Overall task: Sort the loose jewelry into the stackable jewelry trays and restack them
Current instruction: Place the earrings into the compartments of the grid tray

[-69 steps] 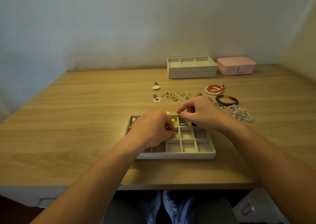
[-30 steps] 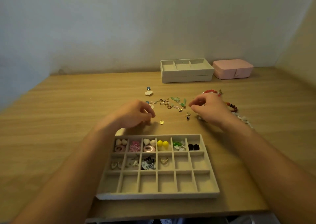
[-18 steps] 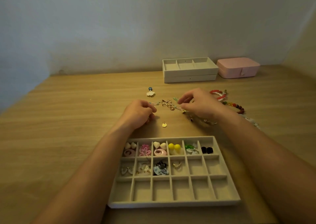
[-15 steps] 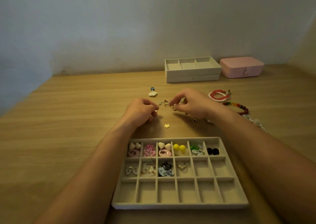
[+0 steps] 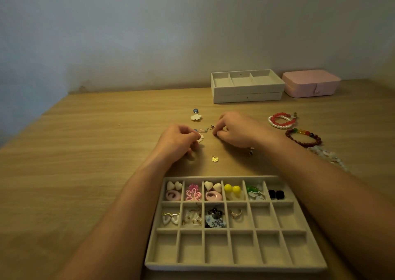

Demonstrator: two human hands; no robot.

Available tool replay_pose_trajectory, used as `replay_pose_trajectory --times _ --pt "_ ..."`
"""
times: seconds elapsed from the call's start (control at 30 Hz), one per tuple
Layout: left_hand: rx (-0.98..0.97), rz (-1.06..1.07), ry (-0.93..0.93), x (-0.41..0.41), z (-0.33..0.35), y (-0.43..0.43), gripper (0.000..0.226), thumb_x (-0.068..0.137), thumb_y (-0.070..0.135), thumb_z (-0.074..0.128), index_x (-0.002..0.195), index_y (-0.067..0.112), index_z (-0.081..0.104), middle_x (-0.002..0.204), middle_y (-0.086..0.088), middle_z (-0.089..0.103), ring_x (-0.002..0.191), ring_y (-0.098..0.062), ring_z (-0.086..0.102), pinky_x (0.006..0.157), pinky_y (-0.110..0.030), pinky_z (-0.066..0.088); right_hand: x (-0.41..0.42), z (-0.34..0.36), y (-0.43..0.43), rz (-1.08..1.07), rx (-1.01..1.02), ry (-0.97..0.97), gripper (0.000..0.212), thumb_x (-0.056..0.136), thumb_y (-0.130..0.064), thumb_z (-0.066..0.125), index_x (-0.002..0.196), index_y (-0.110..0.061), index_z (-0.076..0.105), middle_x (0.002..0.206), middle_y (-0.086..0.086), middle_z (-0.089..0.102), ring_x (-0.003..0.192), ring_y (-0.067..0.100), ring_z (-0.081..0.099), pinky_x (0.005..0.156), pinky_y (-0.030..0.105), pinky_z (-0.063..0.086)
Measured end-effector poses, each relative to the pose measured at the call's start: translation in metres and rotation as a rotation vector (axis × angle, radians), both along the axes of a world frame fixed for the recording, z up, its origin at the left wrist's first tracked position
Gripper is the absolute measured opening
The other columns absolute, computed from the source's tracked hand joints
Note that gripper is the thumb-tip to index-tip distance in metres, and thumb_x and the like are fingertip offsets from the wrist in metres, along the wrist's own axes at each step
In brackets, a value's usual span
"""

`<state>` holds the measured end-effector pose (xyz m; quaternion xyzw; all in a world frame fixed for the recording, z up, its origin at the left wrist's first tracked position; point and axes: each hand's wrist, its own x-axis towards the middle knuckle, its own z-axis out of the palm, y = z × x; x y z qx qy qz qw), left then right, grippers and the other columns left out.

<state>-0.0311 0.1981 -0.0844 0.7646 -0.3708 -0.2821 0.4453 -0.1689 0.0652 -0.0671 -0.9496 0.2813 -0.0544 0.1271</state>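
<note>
Bench [image 5: 85, 172] carries the grid tray [image 5: 235, 268]: top row is filled, second row has four cells filled, the rest is bare. Since a second ago both hands have closed in over the loose pile beyond the tray. Left hand [image 5: 179, 143] now pinches the white flower earring [image 5: 200, 138]. Right hand [image 5: 235, 131] curls its fingers on the tangled charms [image 5: 206, 129]; cannot tell its grip. Probably untangling before the next drop. Gold disc stud [image 5: 215, 159] lies near, loose.

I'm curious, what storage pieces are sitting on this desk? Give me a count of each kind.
Divided tray with small compartments, nearest the person: 1
Stacked white trays at the back: 2
Pink box, closed: 1
Total: 4
</note>
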Motion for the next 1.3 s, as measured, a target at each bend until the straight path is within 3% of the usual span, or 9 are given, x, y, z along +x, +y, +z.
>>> replay_pose_trajectory --times 0.17,0.23,0.4,0.67,0.87,1.13,1.3 --pt "-0.078 0.02 0.029 -0.004 0.011 0.008 0.014 0.097 0.014 0.059 0.098 0.014 0.073 0.084 -0.004 0.072 0.051 0.0 0.058 0.047 -0.013 0.043 -0.013 0.009 0.005 -0.008 0.091 -0.24 0.024 0.098 -0.021 0.061 0.117 -0.02 0.076 0.106 -0.01 0.066 0.085 0.002 0.057 0.07 0.016 0.045" --pt "-0.112 0.002 0.076 -0.009 0.019 0.011 0.015 0.097 0.021 0.062 0.107 0.013 0.07 0.09 -0.006 0.075 0.057 -0.004 0.062 0.047 -0.014 0.044 -0.021 0.016 0.012 0.0 0.128 -0.352 0.021 0.097 -0.021 0.064 0.113 -0.021 0.077 0.099 -0.012 0.066 0.085 0.002 0.06 0.069 0.016 0.05" --pt "-0.202 -0.162 0.266 -0.029 0.042 0.026 0.028 0.096 0.033 0.064 0.114 0.012 0.068 0.098 -0.008 0.077 0.08 -0.016 0.072 0.066 -0.024 0.057 -0.039 0.031 0.041 0.044 0.141 -0.519 0.016 0.097 -0.022 0.065 0.108 -0.023 0.078 0.097 -0.006 0.067 0.089 0.011 0.062 0.069 0.021 0.053" --pt "-0.303 -0.202 0.448 -0.055 0.065 0.058 0.028 0.097 0.03 0.064 0.111 0.006 0.07 0.092 -0.011 0.075 0.08 -0.019 0.072 0.068 -0.025 0.06 -0.065 0.052 0.081 0.081 0.14 -0.611 0.016 0.097 -0.02 0.066 0.108 -0.018 0.078 0.102 -0.006 0.065 0.089 0.011 0.064 0.072 0.021 0.058" --pt "-0.246 -0.257 0.328 -0.067 0.075 0.08 0.02 0.095 0.025 0.066 0.106 0.009 0.069 0.097 -0.011 0.077 0.087 -0.022 0.074 0.075 -0.029 0.059 -0.086 0.062 0.099 0.082 0.293 -0.634 0.011 0.097 -0.019 0.066 0.107 -0.022 0.071 0.098 -0.007 0.07 0.088 0.008 0.068 0.075 0.024 0.06" --pt "-0.089 -0.37 -0.09 -0.077 0.073 0.097 0.006 0.089 0.024 0.074 0.084 0.024 0.073 0.09 0.004 0.071 0.08 -0.009 0.063 0.071 -0.029 0.052 -0.103 0.061 0.114 0.124 0.307 -0.444 0.008 0.092 -0.021 0.073 0.095 -0.028 0.073 0.088 -0.012 0.069 0.083 0.002 0.064 0.065 0.01 0.051" --pt "-0.087 -0.386 -0.152 -0.08 0.063 0.1 0.002 0.086 0.022 0.077 0.087 0.023 0.078 0.09 0.005 0.072 0.083 -0.013 0.067 0.075 -0.036 0.061 -0.111 0.057 0.115 0.142 0.311 -0.35 0.007 0.09 -0.026 0.076 0.096 -0.023 0.077 0.09 -0.008 0.071 0.086 0.008 0.066 0.072 0.02 0.057"
